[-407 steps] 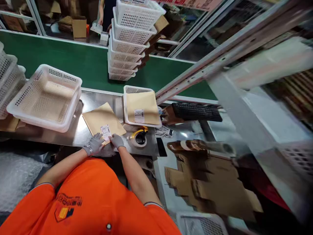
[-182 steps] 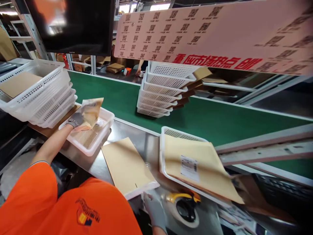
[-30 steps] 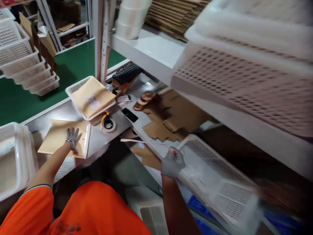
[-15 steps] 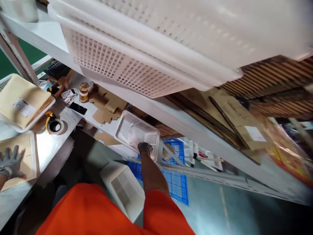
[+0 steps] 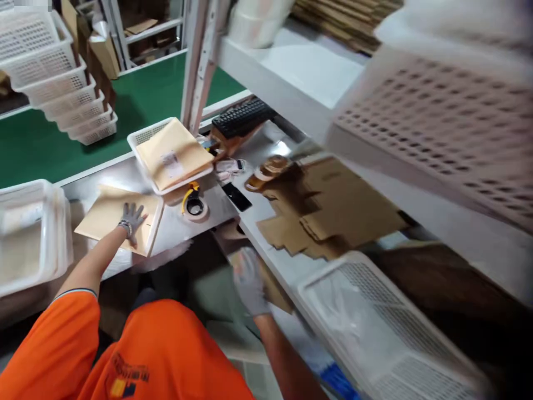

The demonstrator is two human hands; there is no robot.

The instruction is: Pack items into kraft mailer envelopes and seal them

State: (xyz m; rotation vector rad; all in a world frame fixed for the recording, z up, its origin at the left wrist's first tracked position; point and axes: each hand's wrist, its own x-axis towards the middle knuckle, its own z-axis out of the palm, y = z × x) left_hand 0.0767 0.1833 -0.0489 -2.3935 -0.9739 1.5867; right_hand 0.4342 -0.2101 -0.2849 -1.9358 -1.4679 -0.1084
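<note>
Left fingers: the grey-gloved left hand (image 5: 132,218) lies palm down with its fingers spread, flat on a tan padded paper envelope (image 5: 109,215).
Right fingers: the grey-gloved right hand (image 5: 249,281) is blurred in mid-air; whether its fingers are spread or closed cannot be told, and nothing shows in its grip.
Envelope: it lies on the shiny steel worktable (image 5: 175,230), near the front edge, between an empty white perforated plastic basket (image 5: 29,233) on the left and a roll of clear tape in a yellow-handled dispenser (image 5: 194,203) on the right.
Right hand's surroundings: it hangs below the table's edge, just beside a loose piece of brown cardboard (image 5: 272,286) and near a white mesh basket with a clear plastic bag inside (image 5: 375,322).
Further back: a second white basket carrying a labelled tan envelope (image 5: 172,153) sits behind the tape; flat brown cardboard blanks (image 5: 328,208), a black phone (image 5: 236,196) and a black keyboard (image 5: 244,116) lie to the right.
Belt: a green conveyor belt (image 5: 137,105) carries a stack of white baskets (image 5: 62,83).
</note>
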